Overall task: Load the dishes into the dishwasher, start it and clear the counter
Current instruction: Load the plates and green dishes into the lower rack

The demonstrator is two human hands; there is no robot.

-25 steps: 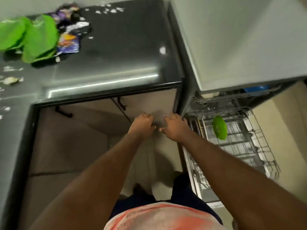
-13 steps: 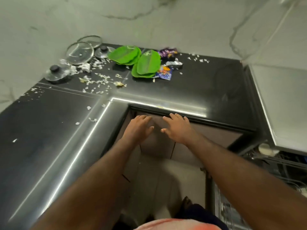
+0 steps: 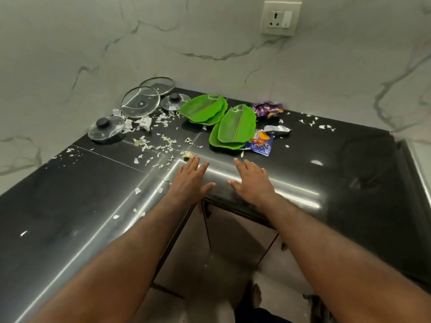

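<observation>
Two stacks of green leaf-shaped plates lie on the black counter [image 3: 326, 145]: a near stack [image 3: 234, 129] and a far stack [image 3: 205, 109]. Several glass lids sit at the back left corner, one large lid [image 3: 140, 104] leaning, a small lid [image 3: 106, 129] with a black knob in front. My left hand [image 3: 190, 180] and my right hand [image 3: 250, 180] are stretched out flat above the counter's front edge, fingers straight, holding nothing, a short way before the near plates.
Snack wrappers [image 3: 261, 142] and a purple wrapper [image 3: 268, 109] lie right of the plates. White food scraps [image 3: 161, 141] litter the counter. A wall socket [image 3: 279, 18] is above. Cabinet doors [image 3: 233, 236] lie below the counter edge.
My view has swung from the open dishwasher rack up to the counter corner. Both hands have moved forward from the cabinet front to above the counter edge, nearer the green plates.
</observation>
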